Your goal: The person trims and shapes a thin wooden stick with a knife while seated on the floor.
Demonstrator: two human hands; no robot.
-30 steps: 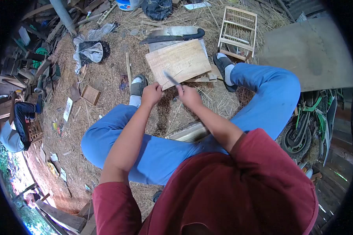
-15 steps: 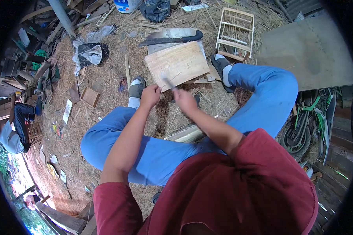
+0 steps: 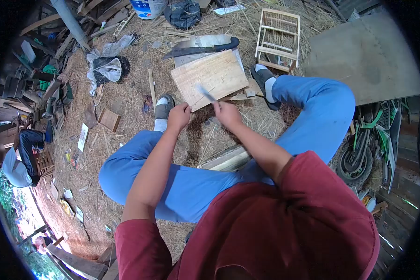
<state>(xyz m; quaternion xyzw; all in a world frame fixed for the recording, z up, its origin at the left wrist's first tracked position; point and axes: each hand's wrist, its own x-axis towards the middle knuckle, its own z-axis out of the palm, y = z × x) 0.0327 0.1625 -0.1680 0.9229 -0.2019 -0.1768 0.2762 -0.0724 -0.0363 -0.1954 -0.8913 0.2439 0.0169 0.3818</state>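
A pale wooden board (image 3: 219, 70) lies on the ground between my feet. My left hand (image 3: 179, 115) is closed at the board's near left corner, its fingertips pinching a thin wooden stick (image 3: 201, 99) that slants across the board. In my right hand (image 3: 227, 115) is a knife (image 3: 205, 93), gripped by its handle, which my fingers hide. The blade is blurred and points up and left, over or against the stick; I cannot tell whether they touch. Beyond the board lies a large machete (image 3: 200, 49) with a dark curved handle, on a flat grey piece.
A small slatted wooden cage (image 3: 278, 39) stands beyond my right foot. To the left lie a small wooden tray (image 3: 108, 119) and a black container with plastic (image 3: 108, 70). A sheet panel (image 3: 364, 60) and a green motorbike (image 3: 366, 135) are on the right. Another person (image 3: 18, 161) sits far left.
My right hand has shifted slightly right and up, and the knife blade has moved with it along the stick. The left hand keeps its pinch. The whole view has shifted slightly.
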